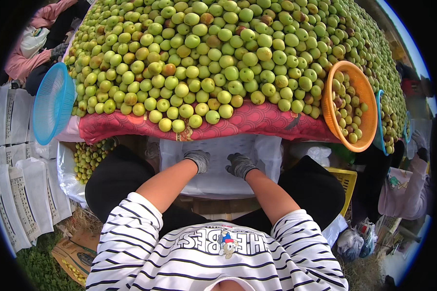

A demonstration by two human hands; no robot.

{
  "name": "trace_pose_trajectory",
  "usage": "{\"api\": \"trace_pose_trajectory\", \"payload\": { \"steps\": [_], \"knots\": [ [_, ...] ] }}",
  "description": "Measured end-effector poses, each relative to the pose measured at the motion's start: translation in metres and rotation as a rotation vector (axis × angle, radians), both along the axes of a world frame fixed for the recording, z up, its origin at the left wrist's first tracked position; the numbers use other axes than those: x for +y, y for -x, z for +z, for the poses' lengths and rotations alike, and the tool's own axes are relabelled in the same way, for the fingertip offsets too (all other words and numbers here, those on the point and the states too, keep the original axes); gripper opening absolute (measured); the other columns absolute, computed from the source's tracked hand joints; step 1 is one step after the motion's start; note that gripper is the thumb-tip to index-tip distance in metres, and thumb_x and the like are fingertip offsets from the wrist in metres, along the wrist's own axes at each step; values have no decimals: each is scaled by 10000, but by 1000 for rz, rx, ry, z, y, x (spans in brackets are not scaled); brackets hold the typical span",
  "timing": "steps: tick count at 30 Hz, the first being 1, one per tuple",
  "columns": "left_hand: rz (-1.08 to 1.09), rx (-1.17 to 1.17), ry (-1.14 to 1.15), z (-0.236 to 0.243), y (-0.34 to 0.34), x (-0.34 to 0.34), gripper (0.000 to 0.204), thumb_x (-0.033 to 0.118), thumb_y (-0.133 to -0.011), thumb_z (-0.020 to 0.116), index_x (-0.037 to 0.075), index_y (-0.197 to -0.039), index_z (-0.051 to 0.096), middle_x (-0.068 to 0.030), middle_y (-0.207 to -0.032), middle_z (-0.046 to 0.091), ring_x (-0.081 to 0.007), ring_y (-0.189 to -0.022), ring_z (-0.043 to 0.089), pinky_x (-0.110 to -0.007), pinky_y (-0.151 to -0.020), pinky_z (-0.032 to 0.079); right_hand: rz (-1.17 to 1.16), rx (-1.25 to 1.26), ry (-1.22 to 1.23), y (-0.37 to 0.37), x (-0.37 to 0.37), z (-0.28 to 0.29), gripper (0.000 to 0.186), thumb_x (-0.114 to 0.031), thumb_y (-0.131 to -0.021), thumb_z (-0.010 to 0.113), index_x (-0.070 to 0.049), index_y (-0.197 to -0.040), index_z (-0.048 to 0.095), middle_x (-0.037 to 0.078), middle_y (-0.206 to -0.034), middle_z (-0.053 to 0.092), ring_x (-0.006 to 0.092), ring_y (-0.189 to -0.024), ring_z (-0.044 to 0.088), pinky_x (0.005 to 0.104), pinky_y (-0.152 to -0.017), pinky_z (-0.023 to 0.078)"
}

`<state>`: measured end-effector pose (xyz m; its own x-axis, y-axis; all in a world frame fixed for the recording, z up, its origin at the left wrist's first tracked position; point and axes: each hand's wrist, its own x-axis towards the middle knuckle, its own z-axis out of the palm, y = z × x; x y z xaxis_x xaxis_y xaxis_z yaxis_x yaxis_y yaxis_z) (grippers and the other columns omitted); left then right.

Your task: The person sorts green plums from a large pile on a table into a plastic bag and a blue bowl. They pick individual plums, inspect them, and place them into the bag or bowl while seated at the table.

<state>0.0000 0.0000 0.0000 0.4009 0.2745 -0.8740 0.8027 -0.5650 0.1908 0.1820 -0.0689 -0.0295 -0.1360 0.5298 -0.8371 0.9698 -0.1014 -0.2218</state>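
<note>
Both my hands wear grey knit gloves and are over a box lined with white sheeting, between my knees. My left hand lies against the liner with its fingers stretched to the right, nothing seen in them. A short gap away, my right hand has its fingers apart over the liner, also with no fruit in it. Just beyond the box rises a big heap of round green fruits, some blotched brown. It rests on a red patterned cloth whose edge hangs over the far side of the box.
A blue plastic basket stands at the heap's left; an orange basket of browner fruits leans at the right. White-lined boxes line the left. More fruit lies by my left knee, with a yellow crate at the right. People sit on both sides.
</note>
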Motion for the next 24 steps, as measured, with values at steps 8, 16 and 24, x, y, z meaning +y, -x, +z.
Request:
{"api": "trace_pose_trajectory", "payload": {
  "steps": [8,16,24],
  "knots": [
    [-49,-359,-191,169,50,-68,488,381,-896,581,31,-1236,584,-187,-1130,654,-362,-1078,613,-459,-932,475,246,-2,-145,71,-81,65,365,-210,-866,582,-49,-1192,617,190,-1209,633,341,-1143,600,455,-968,473],
    [787,-1356,-875,229,206,-140,276,54,-875,642,32,-1148,611,-93,-956,666,-182,-810,656,-290,-745,540,389,-137,-302,80,-92,49,341,-142,-845,524,-68,-1159,633,191,-1149,658,350,-1081,633,472,-912,506],
    [1500,-556,-797,90,340,-199,328,144,-851,678,5,-1141,617,-173,-1028,682,-299,-965,656,-386,-876,510,452,-204,-316,75,-88,37,327,-186,-829,529,-79,-1117,641,209,-1105,663,374,-1033,637,469,-883,508]
  ]
}}
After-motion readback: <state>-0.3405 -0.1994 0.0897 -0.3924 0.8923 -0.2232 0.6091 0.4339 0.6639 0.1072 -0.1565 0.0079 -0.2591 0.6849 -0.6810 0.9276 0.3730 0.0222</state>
